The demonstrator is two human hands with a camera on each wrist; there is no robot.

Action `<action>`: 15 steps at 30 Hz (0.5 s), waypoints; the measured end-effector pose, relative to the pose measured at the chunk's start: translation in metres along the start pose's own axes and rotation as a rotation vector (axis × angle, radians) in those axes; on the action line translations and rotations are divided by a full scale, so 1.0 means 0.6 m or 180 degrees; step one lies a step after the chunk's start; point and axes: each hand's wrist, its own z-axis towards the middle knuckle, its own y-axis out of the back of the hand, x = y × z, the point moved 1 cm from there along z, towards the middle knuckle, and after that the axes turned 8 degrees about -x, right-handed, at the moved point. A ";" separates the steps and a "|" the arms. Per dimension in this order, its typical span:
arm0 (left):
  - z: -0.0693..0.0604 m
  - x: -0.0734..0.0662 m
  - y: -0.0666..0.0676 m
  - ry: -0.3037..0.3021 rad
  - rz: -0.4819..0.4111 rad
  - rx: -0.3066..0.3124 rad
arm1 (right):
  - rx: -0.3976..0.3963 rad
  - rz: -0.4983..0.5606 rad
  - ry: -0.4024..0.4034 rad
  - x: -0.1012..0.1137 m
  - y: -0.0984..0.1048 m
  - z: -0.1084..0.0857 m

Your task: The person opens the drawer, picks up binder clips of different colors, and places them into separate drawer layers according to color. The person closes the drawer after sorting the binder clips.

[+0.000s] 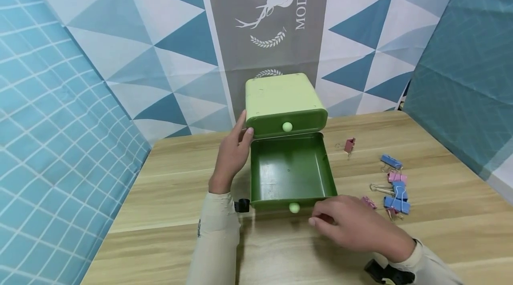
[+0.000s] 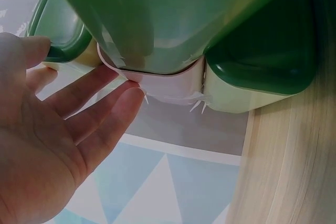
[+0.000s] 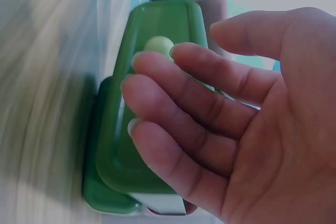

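A light-green cabinet with dark-green drawers stands at the back of the table. Its top drawer is closed, while the drawer below is pulled far out. My left hand rests at the cabinet's left side, its thumb by the top drawer's front edge. In the left wrist view its fingers reach to the cabinet's side with nothing gripped. Close to the right end of the pulled-out drawer's front is my right hand. In the right wrist view its loosely bent fingers hold nothing, near the round pale knob.
To the right on the wooden table lie several binder clips, among them a blue clip, a pink clip and, apart from these, a red clip. A patterned cloth hangs behind the cabinet.
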 end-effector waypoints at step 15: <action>-0.003 -0.005 -0.001 0.0081 0.0035 -0.0025 | -0.0235 0.0143 -0.0113 -0.025 0.028 -0.023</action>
